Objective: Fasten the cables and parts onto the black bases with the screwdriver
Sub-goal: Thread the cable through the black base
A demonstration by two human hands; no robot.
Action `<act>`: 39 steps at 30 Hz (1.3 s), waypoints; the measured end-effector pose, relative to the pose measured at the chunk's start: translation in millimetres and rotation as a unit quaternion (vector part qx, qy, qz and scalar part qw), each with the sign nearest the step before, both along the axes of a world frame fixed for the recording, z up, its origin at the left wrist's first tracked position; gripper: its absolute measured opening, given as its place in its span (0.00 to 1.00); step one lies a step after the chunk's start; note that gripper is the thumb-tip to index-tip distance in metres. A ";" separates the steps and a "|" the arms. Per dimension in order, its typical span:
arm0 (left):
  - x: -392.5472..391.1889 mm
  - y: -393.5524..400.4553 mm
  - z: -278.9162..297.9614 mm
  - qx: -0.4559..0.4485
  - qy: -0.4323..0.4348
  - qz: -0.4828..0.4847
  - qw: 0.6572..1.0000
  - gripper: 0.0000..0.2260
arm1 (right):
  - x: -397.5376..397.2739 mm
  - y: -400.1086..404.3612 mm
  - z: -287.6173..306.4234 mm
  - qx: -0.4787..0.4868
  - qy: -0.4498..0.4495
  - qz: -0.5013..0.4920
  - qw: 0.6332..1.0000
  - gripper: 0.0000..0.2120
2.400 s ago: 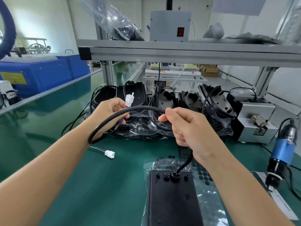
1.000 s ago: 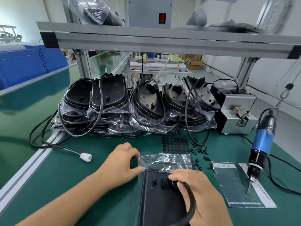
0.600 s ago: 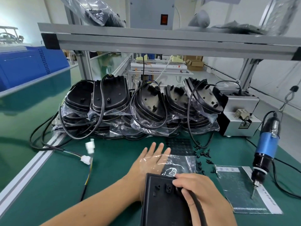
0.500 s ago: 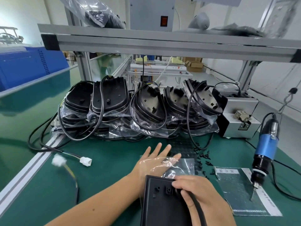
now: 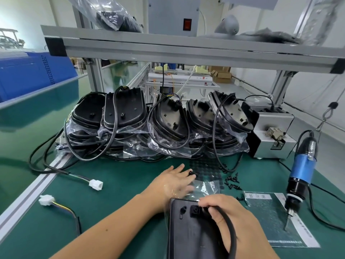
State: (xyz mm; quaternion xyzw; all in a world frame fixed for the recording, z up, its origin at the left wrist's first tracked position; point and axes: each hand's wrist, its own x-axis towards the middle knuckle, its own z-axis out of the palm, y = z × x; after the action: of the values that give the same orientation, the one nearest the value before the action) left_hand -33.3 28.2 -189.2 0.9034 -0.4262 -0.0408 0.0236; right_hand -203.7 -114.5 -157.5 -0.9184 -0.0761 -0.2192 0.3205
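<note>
Black base lies flat, cable attached.

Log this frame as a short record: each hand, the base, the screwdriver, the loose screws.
left hand: reaching forward, fingers extended over the black dotted pad, small black part at fingertips
right hand: grips black cable at the base's socket
black base: flat on mat, near edge
screwdriver: hanging, untouched, at right
screws: scattered beside pad
</note>
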 end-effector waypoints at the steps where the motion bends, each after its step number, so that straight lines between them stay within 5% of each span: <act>1: 1.0 6.8 -1.1 -0.028 -0.010 -0.001 1.000 0.23 | -1.4 -0.3 1.6 -0.003 0.015 0.000 1.000 0.08; 10: 2.2 38.8 3.9 -0.237 0.080 0.063 0.966 0.19 | -1.7 1.1 5.4 -0.034 0.066 0.059 0.996 0.12; 13: 2.5 46.0 11.9 -0.281 0.041 0.104 0.953 0.15 | -2.7 -1.0 5.3 -0.031 0.089 0.056 0.994 0.10; 17: 3.4 44.7 15.7 -0.260 0.033 0.144 0.954 0.14 | -6.3 -15.6 10.1 0.048 0.120 0.092 0.987 0.22; 27: 29.7 7.6 24.6 -0.105 0.030 0.120 0.987 0.11 | 3.3 -16.3 15.2 0.142 0.135 0.153 0.969 0.10; 32: 14.2 12.1 40.9 -0.171 -0.003 0.114 0.979 0.06 | 8.8 -9.9 12.7 0.133 0.158 0.115 0.972 0.06; 35: -11.0 24.6 63.2 -0.293 0.112 0.113 0.943 0.05 | 9.2 -4.9 12.1 0.113 0.153 0.094 0.977 0.05; 39: -43.9 47.6 83.2 -0.321 0.358 0.087 0.873 0.06 | 12.9 7.2 9.7 0.084 0.123 0.066 0.987 0.08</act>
State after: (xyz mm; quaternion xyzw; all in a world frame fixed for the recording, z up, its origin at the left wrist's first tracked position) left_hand -77.3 75.8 -106.0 0.8032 -0.2979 -0.2200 0.4666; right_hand -190.9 -107.3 -147.8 -0.9013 -0.0779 -0.0888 0.4168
